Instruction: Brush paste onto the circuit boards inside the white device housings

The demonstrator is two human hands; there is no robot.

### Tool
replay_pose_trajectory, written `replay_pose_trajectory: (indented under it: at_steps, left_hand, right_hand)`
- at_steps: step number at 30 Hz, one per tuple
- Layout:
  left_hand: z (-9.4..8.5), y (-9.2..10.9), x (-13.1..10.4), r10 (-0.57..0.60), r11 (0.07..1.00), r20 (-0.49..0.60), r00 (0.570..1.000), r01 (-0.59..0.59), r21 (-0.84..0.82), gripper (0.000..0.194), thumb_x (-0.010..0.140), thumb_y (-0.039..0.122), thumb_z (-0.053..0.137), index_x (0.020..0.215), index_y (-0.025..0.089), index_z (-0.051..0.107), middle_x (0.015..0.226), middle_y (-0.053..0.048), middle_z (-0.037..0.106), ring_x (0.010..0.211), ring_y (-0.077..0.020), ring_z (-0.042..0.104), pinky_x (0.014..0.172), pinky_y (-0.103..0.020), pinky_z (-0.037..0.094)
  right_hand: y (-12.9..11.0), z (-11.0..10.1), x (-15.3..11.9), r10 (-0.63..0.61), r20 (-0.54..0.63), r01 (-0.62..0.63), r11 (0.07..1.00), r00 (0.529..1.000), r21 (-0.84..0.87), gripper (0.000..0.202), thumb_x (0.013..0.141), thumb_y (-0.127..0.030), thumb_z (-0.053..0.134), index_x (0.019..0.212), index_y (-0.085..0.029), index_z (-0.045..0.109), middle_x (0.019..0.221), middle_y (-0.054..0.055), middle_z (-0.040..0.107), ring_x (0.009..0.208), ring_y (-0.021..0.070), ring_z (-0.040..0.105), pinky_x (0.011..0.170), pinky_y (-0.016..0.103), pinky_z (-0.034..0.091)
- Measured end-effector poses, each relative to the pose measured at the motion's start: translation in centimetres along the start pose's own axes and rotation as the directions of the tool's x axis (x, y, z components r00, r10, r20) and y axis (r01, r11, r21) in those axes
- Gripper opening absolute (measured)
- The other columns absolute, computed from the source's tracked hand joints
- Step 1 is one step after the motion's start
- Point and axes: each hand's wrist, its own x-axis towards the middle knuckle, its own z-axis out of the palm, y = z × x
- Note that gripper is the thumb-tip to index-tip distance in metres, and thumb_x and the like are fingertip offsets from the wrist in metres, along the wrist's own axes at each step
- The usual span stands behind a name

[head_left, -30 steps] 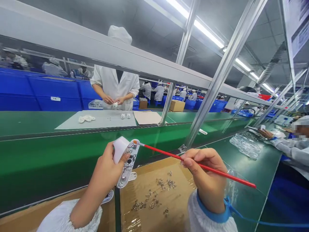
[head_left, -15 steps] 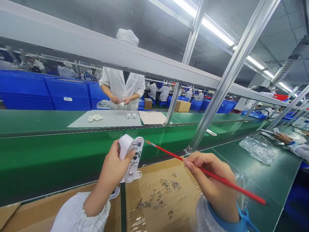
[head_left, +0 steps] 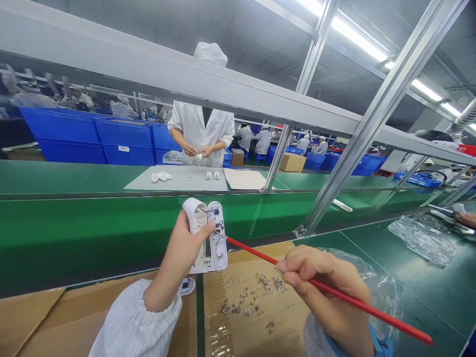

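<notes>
My left hand is closed around an opened white plastic housing, with its thumb across the inner side. Alongside the thumb, the white inner panel shows a dark circuit board and thin wires. My right hand pinches a slim red-handled brush like a pen. The brush tip meets the panel near my left thumb; whether it presses on a part is too small to tell. Below lie small metal pieces in loose clusters on brown cardboard. Another white part with a circuit is half hidden under my left wrist.
A green conveyor belt runs beyond the cardboard. Metal posts rise at its edge. Clear plastic bags lie to the right. Across the belt, a person in a white coat handles a small white part. Blue bins stand behind.
The brush tip has come from beside the housing onto its inner panel. The housing has turned so the panel and open shell face me more. The whole view has shifted slightly.
</notes>
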Motion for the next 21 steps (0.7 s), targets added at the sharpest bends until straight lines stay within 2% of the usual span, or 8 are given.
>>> replay_pose_trajectory:
  at_steps: [5, 11, 16, 18, 21]
  left_hand:
    - [-0.1, -0.2, 0.3, 0.042, 0.996, -0.043, 0.998, -0.039, 0.081, 0.052, 0.061, 0.037, 0.076, 0.105, 0.020, 0.054, 0.093, -0.006, 0.063, 0.076, -0.0208, 0.061, 0.069, -0.033, 0.048]
    - [-0.1, -0.5, 0.6, 0.078, 0.941, -0.002, 0.997, -0.073, 0.332, 0.045, 0.068, 0.038, 0.070, 0.105, 0.022, 0.052, 0.100, -0.005, 0.063, 0.088, -0.0235, 0.060, 0.075, -0.034, 0.045]
    - [-0.1, -0.9, 0.7, 0.094, 0.950, 0.000, 0.996, -0.090, 0.299, 0.048, 0.065, 0.038, 0.073, 0.105, 0.021, 0.053, 0.096, -0.006, 0.063, 0.084, -0.0229, 0.061, 0.072, -0.034, 0.047]
    - [-0.2, -0.7, 0.7, 0.090, 0.974, -0.016, 0.996, -0.085, 0.209, 0.049, 0.062, 0.035, 0.076, 0.104, 0.019, 0.055, 0.095, -0.007, 0.063, 0.081, -0.0223, 0.062, 0.070, -0.033, 0.049]
    - [-0.3, 0.0, 0.9, 0.066, 0.998, -0.055, 0.996, -0.067, -0.014, 0.049, 0.060, 0.031, 0.079, 0.101, 0.019, 0.054, 0.093, -0.007, 0.064, 0.077, -0.0218, 0.063, 0.066, -0.034, 0.053]
  right_hand:
    - [-0.3, 0.6, 0.4, 0.033, 0.111, -0.024, 0.996, 0.993, -0.083, 0.019, 0.080, -0.006, 0.060, 0.076, -0.019, 0.047, 0.078, -0.002, 0.064, 0.074, 0.0104, 0.064, 0.065, 0.022, 0.053]
    - [-0.5, 0.6, 0.7, 0.025, 0.170, -0.006, 0.994, 0.985, -0.113, 0.017, 0.083, -0.008, 0.056, 0.076, -0.020, 0.046, 0.074, -0.002, 0.063, 0.070, 0.0089, 0.063, 0.063, 0.019, 0.050]
    - [0.0, 0.7, 0.7, 0.090, 0.216, -0.074, 0.994, 0.972, -0.082, 0.016, 0.081, -0.011, 0.062, 0.077, -0.019, 0.050, 0.074, -0.002, 0.066, 0.069, 0.0102, 0.065, 0.061, 0.020, 0.050]
    - [-0.1, 0.4, 0.4, 0.095, 0.182, -0.096, 0.995, 0.979, 0.000, 0.015, 0.080, -0.011, 0.064, 0.078, -0.020, 0.052, 0.075, -0.001, 0.067, 0.071, 0.0121, 0.065, 0.061, 0.022, 0.052]
    - [-0.6, -0.9, -0.2, 0.016, -0.070, -0.008, 0.994, 0.997, 0.110, 0.014, 0.079, -0.009, 0.065, 0.083, -0.020, 0.057, 0.080, 0.001, 0.067, 0.075, 0.0152, 0.065, 0.065, 0.028, 0.054]
